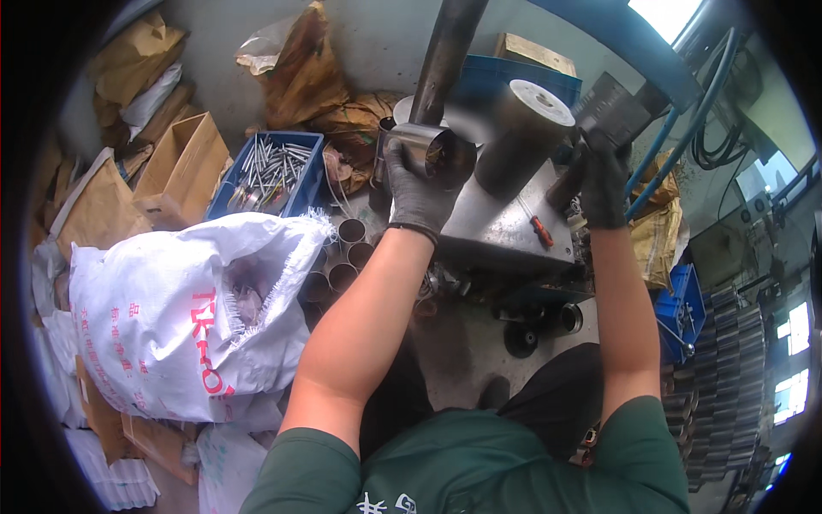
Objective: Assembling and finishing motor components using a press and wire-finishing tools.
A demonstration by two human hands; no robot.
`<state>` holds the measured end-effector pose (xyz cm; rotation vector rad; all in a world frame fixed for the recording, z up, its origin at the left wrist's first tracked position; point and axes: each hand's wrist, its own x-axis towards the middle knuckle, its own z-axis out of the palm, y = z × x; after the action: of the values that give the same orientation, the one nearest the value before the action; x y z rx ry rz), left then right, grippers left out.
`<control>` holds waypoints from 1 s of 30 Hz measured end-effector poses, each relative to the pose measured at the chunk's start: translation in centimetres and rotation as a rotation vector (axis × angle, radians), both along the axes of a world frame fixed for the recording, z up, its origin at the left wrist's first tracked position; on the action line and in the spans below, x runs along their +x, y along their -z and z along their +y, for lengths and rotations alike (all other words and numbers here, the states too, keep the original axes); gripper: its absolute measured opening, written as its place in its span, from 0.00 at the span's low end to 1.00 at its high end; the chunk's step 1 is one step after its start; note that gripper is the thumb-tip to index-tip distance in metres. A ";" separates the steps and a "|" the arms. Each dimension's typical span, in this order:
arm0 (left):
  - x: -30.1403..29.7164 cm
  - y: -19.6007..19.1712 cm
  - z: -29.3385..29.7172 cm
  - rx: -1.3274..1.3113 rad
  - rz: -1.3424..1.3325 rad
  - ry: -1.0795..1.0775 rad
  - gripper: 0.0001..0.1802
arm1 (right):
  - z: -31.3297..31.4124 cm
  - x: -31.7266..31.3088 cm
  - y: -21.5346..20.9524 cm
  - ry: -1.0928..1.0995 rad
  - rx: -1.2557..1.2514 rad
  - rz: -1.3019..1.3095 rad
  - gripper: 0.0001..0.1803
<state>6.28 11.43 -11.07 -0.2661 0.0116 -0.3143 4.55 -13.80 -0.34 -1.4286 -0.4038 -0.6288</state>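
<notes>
- Both hands wear dark gloves and work well apart at a metal machine (505, 227).
- Left hand (415, 184) is closed around a short shiny metal tube (428, 147), held with its open end facing right, just beside a thick steel cylinder (522, 137).
- Right hand (604, 180) is clamped on a dark lever handle (567, 184) at the machine's right side.
- More short tubes (341, 261) lie beside a white sack (180, 317); a blue crate (272, 176) holds thin metal rods.

Short shiny metal tube (431, 151), open end up, tilted at the machine.
</notes>
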 end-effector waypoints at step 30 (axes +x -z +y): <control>-7.0 -2.1 -8.0 1.588 -1.015 -0.580 0.46 | -5.8 -6.9 4.8 -0.392 -0.323 0.799 0.18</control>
<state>-0.72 3.43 -8.98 1.4646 -0.7763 0.2281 -2.32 -19.56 -5.12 -1.7136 -0.1349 0.3523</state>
